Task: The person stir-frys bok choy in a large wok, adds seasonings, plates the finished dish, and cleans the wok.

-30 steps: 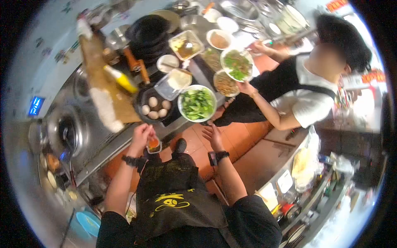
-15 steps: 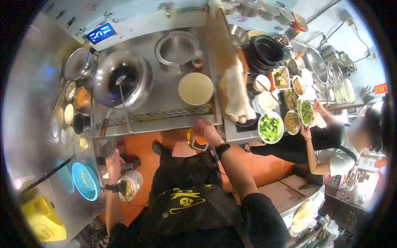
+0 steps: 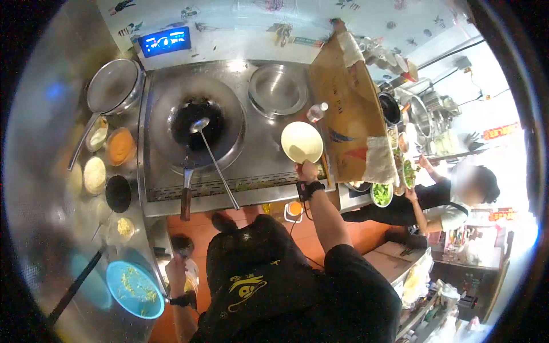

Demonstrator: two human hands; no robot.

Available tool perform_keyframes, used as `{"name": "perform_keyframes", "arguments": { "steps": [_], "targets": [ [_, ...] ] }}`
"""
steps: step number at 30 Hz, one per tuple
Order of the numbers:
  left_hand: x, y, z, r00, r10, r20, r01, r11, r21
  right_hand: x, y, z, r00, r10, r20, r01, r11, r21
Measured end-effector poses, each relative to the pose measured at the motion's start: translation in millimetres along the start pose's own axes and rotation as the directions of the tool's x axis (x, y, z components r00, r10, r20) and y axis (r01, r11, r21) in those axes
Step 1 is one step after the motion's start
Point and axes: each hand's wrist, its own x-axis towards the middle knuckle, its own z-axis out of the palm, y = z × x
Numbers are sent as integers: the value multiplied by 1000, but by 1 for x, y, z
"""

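Observation:
My right hand [image 3: 309, 171] is at the near rim of a cream-coloured bowl [image 3: 301, 142], its fingers closed on the edge. The bowl is near the front right of the steel stove top. Low at the left, my left hand [image 3: 176, 273] is beside the counter edge, its fingers partly hidden; I cannot tell whether it holds anything. A dark round object [image 3: 183, 246] shows just beyond it. Left of the bowl sits a large wok [image 3: 163, 134] with a wooden-ended handle. A metal ladle [image 3: 213, 154] rests in it, its handle crossing the front edge.
A steel basin [image 3: 278, 90] and a small bottle [image 3: 317, 112] stand behind the bowl. Cardboard [image 3: 343, 108] walls off the right side. Seasoning bowls, a strainer [image 3: 113, 86] and a blue basin [image 3: 135, 289] line the left. Another person [image 3: 446, 200] holds a plate of greens at right.
My right hand has moved up from over the floor near the orange container to the cream bowl's rim. The view has swung right, and my left hand appears lower.

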Motion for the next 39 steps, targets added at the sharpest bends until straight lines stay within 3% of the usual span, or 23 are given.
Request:
{"name": "perform_keyframes", "arguments": {
  "steps": [2,4,5,7,8,9,10,12,14,15,18,21,25,27,28,30,31,33,35,36,37,39],
  "targets": [
    [11,-51,17,998,20,66,-17,999,-36,-39,-45,19,998,-34,56,31,998,61],
    [21,-86,40,980,-140,145,187,897,-400,-52,-83,40,978,-180,105,178,984,23],
    [25,-86,43,957,-198,214,283,808,-517,-62,-110,51,949,-261,177,283,952,-117],
    [28,-80,56,977,-102,187,145,962,-233,-24,-135,72,929,-323,178,361,895,-261],
    [31,-69,58,976,-102,192,146,962,-231,-32,-164,90,933,-332,139,359,831,-424],
    [35,-65,60,977,-99,189,140,966,-216,1,-174,100,935,-328,137,355,832,-426],
    [39,-65,61,976,-102,190,140,971,-194,48,-178,107,823,-506,258,511,462,-725],
    [42,-63,63,974,-126,189,155,976,-151,82,-198,128,683,-579,445,536,-16,-844],
    [42,-68,64,969,-164,183,185,977,-105,70,-241,167,863,-430,264,379,206,-902],
    [37,-71,64,964,-194,180,212,974,-85,86,-247,180,865,-425,267,383,215,-899],
    [19,-79,60,941,-291,175,300,954,-27,117,-247,210,811,-541,225,266,-2,-964],
    [3,-83,57,907,-388,161,391,920,12,120,-254,231,834,-496,241,212,-115,-970],
    [-11,-82,66,884,-447,137,446,894,40,123,-255,244,831,-438,344,284,-197,-938],
    [-14,-75,73,884,-450,129,449,893,41,139,-245,248,869,-445,217,263,42,-964],
    [-15,-72,76,887,-444,130,443,896,35,151,-234,246,870,-439,226,270,41,-962],
    [-15,-70,81,899,-418,128,418,908,35,197,-197,245,838,-488,243,395,236,-888],
    [-14,-70,82,906,-405,122,405,914,31,207,-191,240,743,-494,452,475,-87,-876],
    [-15,-68,77,919,-378,114,375,926,47,259,-170,208,717,-387,580,584,-121,-802],
    [-15,-70,72,932,-344,117,337,939,73,245,-179,211,730,-264,630,598,-201,-776],
    [-15,-74,71,938,-325,121,315,944,99,200,-202,204,671,-194,716,538,-538,-650],
    [-17,-78,69,944,-302,131,287,950,124,224,-185,191,703,-303,643,631,-151,-761],
    [-17,-90,68,963,-218,158,186,963,198,220,-172,186,757,-350,552,644,254,-722]
  ]
}}
